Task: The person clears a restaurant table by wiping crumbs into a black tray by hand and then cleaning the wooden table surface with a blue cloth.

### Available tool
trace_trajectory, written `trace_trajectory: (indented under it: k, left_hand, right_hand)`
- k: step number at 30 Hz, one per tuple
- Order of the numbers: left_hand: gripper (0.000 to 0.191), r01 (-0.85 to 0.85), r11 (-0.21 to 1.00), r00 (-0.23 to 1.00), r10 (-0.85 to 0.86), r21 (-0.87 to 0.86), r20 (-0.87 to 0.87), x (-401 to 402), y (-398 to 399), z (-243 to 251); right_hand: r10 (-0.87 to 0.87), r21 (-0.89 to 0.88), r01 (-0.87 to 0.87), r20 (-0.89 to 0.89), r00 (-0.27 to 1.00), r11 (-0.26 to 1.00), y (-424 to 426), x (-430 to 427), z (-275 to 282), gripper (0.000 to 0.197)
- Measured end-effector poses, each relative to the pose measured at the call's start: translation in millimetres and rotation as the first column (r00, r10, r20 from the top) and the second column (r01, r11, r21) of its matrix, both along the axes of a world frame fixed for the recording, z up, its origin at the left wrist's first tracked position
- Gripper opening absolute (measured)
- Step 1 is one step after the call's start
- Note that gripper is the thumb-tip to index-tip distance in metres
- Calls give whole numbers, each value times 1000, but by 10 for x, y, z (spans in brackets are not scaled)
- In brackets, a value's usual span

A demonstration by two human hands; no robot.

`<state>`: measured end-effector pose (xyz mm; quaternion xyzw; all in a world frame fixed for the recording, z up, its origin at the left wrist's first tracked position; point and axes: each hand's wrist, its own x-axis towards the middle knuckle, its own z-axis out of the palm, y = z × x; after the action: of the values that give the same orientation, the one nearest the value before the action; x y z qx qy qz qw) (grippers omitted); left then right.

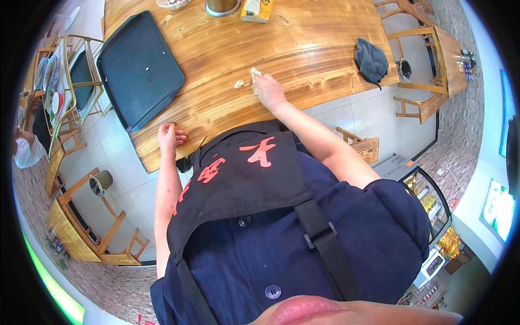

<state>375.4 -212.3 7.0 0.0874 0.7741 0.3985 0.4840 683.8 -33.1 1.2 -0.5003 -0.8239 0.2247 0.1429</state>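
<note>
My right hand (270, 91) grips a crumpled white tissue (254, 80) against the wooden table (227, 48). Just left of it lies a small scrap of tissue (239, 84). At the table's near left edge rests my left hand (170, 136), fingers loosely curled, with nothing seen in it. A dark plastic tray (140, 69) with a few small crumbs on it lies beyond that hand, jutting over the table's left edge. A dark grey cloth (370, 61) lies bunched at the right end of the table.
A tissue pack (257, 10), a metal container (222, 6) and a white bowl (173, 3) stand at the far side. A metal-framed cart (83, 83) with dishes is at the left. Wooden stools (361, 145) and waste bins (101, 182) stand around the table.
</note>
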Motion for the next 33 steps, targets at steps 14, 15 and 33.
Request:
trace_trajectory:
  k: [14,15,33]
  left_hand:
    - [17,37,999,998,-37,3,60,-31,-36,56]
    - [17,29,1000,997,-29,5,71,-25,-48,42]
    - [21,119,993,982,-119,13,146,-98,115,0]
  right_hand:
    - [148,-144,-145,7,989,979,412,-11,-19,20]
    - [256,-162,-251,10,967,954,366,-50,-15,21]
    - [333,39,-331,-123,935,943,147,-162,-88,24]
